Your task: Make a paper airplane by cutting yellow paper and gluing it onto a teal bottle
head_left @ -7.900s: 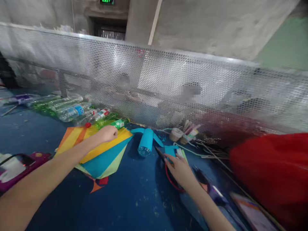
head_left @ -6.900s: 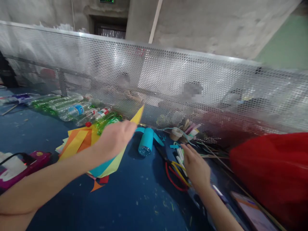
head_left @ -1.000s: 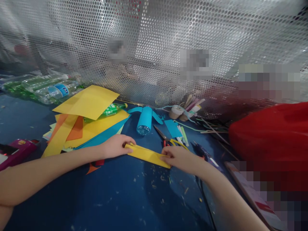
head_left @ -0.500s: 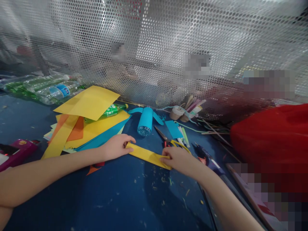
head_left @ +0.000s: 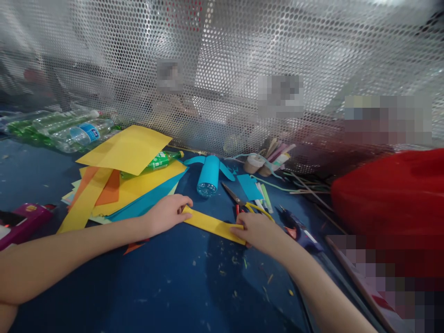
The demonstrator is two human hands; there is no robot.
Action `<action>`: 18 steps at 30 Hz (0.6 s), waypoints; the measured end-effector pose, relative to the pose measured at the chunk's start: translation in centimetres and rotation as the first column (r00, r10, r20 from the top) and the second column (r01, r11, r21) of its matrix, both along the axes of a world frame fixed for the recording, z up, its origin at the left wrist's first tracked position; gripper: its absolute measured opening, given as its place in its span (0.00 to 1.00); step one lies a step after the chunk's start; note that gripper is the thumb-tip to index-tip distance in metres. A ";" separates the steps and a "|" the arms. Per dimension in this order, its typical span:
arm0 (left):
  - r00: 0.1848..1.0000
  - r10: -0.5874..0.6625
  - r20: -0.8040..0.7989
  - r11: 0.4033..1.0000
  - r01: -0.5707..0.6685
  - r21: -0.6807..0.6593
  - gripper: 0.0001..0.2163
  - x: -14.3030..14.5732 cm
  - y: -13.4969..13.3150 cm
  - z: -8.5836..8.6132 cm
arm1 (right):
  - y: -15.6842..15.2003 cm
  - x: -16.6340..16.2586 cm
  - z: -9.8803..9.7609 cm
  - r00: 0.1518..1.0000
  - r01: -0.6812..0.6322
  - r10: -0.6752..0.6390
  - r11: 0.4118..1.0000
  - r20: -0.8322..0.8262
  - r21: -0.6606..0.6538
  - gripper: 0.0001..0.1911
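Note:
A folded yellow paper strip (head_left: 211, 224) lies flat on the blue table (head_left: 166, 286). My left hand (head_left: 166, 213) pinches its left end, fingers curled on the paper. My right hand (head_left: 258, 230) presses down on its right end with closed fingers. Just behind the strip lie scissors with yellow and red handles (head_left: 244, 204) and a bottle wrapped in teal paper (head_left: 209, 175).
A stack of yellow, orange and teal sheets (head_left: 128, 178) lies at the left, with several plastic bottles (head_left: 65, 132) behind it. A perforated metal screen (head_left: 243, 69) closes the far side. A red bag (head_left: 391, 203), sticks, tape rolls (head_left: 255, 163) and a purple device (head_left: 24, 222) lie about.
Seconds ago my left hand lifted a yellow sheet from the stack. In the last second both hands hold the folded strip, sliding only slightly along it.

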State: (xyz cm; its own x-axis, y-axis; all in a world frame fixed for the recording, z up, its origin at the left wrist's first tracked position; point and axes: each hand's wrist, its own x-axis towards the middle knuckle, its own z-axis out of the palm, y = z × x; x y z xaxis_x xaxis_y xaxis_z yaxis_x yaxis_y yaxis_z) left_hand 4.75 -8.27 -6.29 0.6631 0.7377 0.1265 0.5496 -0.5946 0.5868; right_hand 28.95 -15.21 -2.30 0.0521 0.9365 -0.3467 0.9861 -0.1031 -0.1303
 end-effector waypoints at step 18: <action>1.000 0.007 -0.020 1.000 -0.006 0.016 0.05 0.1 -0.5 0.0 | 0.0 -0.4 0.3 0.998 -0.027 0.028 1.000 0.051 -0.010 0.08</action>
State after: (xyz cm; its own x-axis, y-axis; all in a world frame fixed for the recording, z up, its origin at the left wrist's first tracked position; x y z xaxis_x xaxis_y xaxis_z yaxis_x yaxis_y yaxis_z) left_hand 4.82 -8.81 -6.27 0.6607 0.7400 0.1255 0.5649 -0.6004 0.5661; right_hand 28.51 -15.21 -2.02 0.0444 0.9346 -0.3529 0.9940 -0.0768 -0.0784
